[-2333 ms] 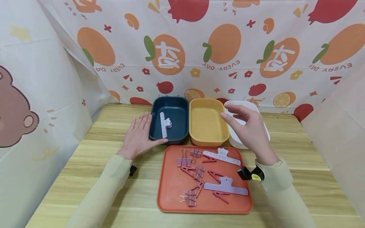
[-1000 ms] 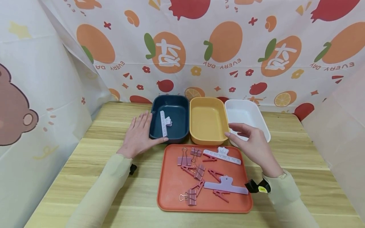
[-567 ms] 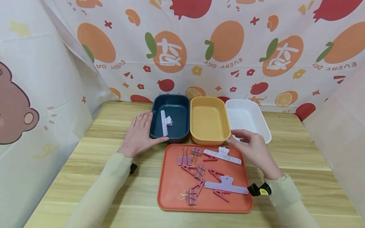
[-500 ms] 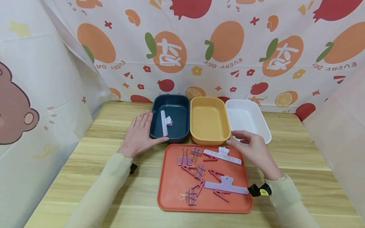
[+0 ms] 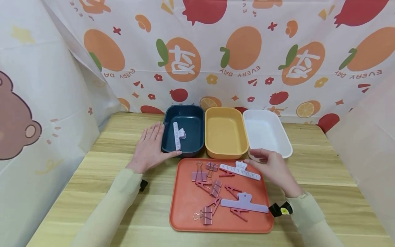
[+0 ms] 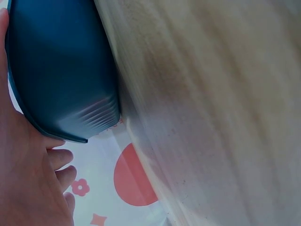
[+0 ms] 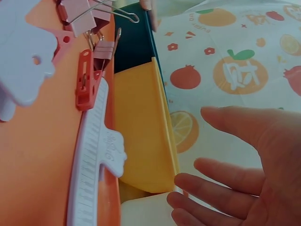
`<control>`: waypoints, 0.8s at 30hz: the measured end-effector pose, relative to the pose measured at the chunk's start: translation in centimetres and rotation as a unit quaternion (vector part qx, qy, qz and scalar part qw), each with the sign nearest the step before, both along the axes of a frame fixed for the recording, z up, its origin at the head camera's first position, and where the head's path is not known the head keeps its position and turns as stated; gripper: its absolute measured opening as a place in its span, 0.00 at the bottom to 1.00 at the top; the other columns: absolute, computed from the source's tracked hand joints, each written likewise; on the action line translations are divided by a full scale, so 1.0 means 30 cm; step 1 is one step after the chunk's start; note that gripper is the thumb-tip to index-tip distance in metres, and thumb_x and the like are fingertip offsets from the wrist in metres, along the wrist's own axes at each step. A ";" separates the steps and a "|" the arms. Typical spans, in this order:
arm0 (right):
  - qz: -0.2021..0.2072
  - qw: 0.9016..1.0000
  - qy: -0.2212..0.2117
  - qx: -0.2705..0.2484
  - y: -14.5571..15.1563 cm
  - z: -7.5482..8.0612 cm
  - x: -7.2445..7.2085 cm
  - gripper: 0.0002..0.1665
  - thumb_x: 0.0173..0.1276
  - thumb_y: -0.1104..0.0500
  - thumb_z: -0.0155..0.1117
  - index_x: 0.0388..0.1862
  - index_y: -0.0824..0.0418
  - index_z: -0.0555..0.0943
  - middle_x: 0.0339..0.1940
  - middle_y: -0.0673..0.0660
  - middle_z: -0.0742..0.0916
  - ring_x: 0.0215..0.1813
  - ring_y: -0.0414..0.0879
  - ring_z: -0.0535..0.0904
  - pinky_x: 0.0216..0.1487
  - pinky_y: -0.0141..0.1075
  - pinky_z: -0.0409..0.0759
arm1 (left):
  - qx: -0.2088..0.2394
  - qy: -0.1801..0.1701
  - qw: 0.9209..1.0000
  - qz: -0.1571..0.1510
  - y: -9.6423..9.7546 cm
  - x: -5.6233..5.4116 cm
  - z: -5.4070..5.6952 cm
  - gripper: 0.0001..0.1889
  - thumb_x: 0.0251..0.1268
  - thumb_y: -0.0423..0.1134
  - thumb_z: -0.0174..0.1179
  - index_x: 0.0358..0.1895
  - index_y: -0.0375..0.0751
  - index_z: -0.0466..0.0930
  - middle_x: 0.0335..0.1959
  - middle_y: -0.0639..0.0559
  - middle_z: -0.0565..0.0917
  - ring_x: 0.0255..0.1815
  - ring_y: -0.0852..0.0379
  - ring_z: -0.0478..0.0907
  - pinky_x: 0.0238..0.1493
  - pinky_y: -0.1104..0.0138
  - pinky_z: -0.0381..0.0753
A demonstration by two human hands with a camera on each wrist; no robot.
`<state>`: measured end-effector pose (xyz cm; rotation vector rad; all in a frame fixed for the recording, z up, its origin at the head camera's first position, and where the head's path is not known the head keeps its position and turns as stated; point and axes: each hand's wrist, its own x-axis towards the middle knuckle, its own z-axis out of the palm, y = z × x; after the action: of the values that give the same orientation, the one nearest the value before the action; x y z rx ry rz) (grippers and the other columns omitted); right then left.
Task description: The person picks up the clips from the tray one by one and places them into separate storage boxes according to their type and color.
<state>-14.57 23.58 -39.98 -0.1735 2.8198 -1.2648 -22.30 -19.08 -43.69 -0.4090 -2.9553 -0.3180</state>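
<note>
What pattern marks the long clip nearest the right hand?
Ruler-like lines on the pale clip; best seen in the right wrist view.

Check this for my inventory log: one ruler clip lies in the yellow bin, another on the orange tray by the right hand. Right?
The bin's colour is wrong: the head view shows the first ruler clip in the dark blue bin. The other ruler clip is indeed on the orange tray by the right hand.
</note>
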 end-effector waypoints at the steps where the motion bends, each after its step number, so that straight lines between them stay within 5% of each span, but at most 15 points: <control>1: 0.004 1.000 0.000 0.001 -0.001 -0.003 0.000 0.34 0.66 0.44 0.74 0.63 0.64 0.82 0.56 0.61 0.86 0.52 0.53 0.84 0.52 0.48 0.85 | 0.000 -0.001 1.000 0.000 0.000 0.001 0.000 0.69 0.49 0.86 0.50 0.81 0.32 0.46 0.81 0.34 0.51 0.81 0.36 0.46 0.78 0.44 0.38; 12: 0.068 0.995 -0.002 0.066 -0.007 -0.058 -0.005 0.29 0.63 0.46 0.77 0.58 0.61 0.85 0.49 0.56 0.88 0.48 0.51 0.83 0.51 0.49 0.84 | 0.002 -0.005 1.000 0.002 0.000 -0.004 -0.006 0.70 0.48 0.87 0.49 0.82 0.33 0.46 0.81 0.35 0.50 0.81 0.37 0.44 0.78 0.44 0.37; 24: 0.076 0.992 0.019 0.102 -0.026 -0.110 -0.024 0.28 0.62 0.53 0.79 0.58 0.65 0.85 0.49 0.57 0.87 0.49 0.52 0.79 0.53 0.49 0.80 | 0.006 -0.012 1.000 0.004 0.002 -0.003 -0.007 0.70 0.48 0.87 0.49 0.82 0.34 0.44 0.82 0.36 0.49 0.81 0.38 0.43 0.79 0.46 0.34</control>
<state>-15.30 22.81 -43.26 -0.3968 2.8789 -0.9477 -22.39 -19.02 -43.90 -0.3940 -2.9767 -0.3415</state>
